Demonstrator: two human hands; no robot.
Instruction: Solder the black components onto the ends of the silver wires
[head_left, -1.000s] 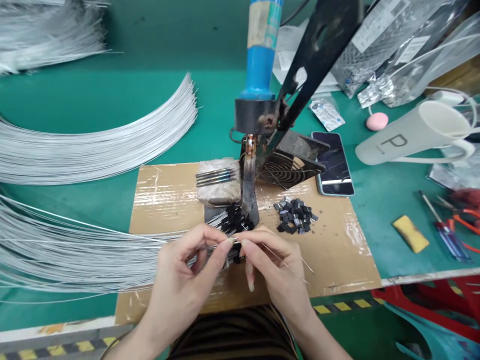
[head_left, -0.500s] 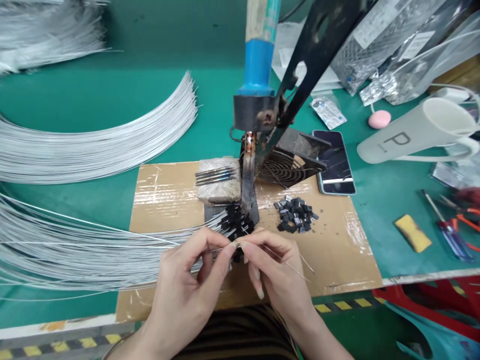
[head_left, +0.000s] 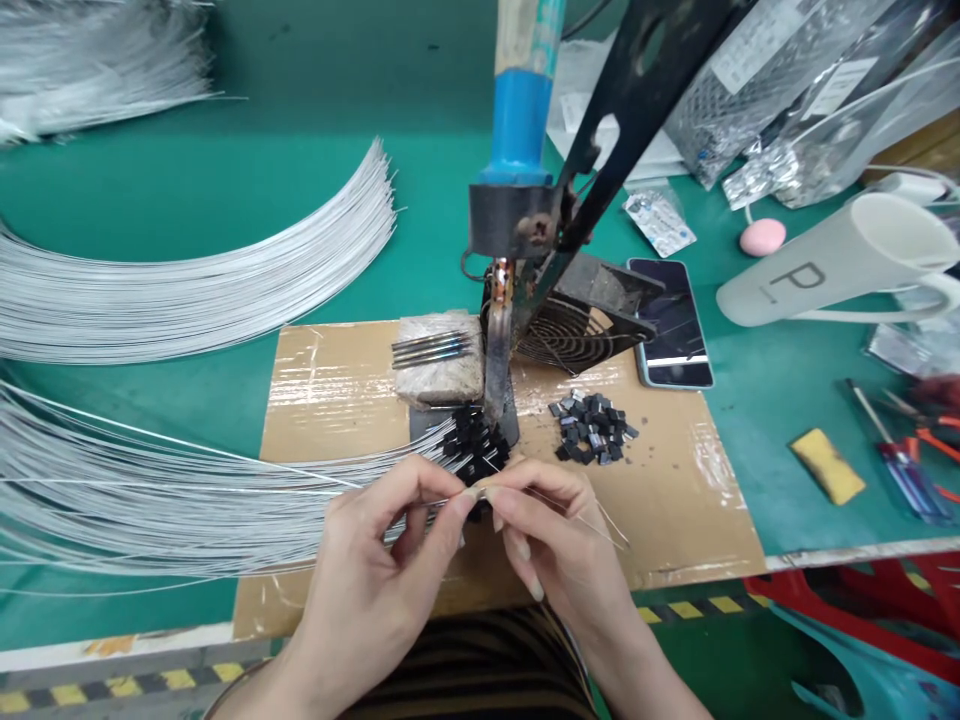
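My left hand (head_left: 390, 555) is closed in a pinch on a thin white wire above the cardboard's front part. Right beside it, my right hand (head_left: 562, 525) pinches at the same spot, thumb and forefinger almost touching the left fingertips. Thin wire strands (head_left: 611, 520) stick out to the right behind my right hand. What lies between the fingertips is mostly hidden. Just beyond the hands lies a bundle of wires (head_left: 300, 520) ending in black connectors (head_left: 472, 440). A soldering iron (head_left: 499, 350) in a holder points down over these ends.
Loose black connectors (head_left: 596, 428) lie in a pile on the cardboard (head_left: 675, 500). A fan (head_left: 581, 330), a wrapped block (head_left: 439, 380) and a phone (head_left: 673, 325) stand behind. Another wire bundle (head_left: 225, 300) curves at left. A mug (head_left: 817, 270) and yellow sponge (head_left: 827, 466) are at right.
Both hands stay pinched together, shifted very slightly right. The right hand's lower fingers have moved a little down and right, and the strands behind it have shifted.
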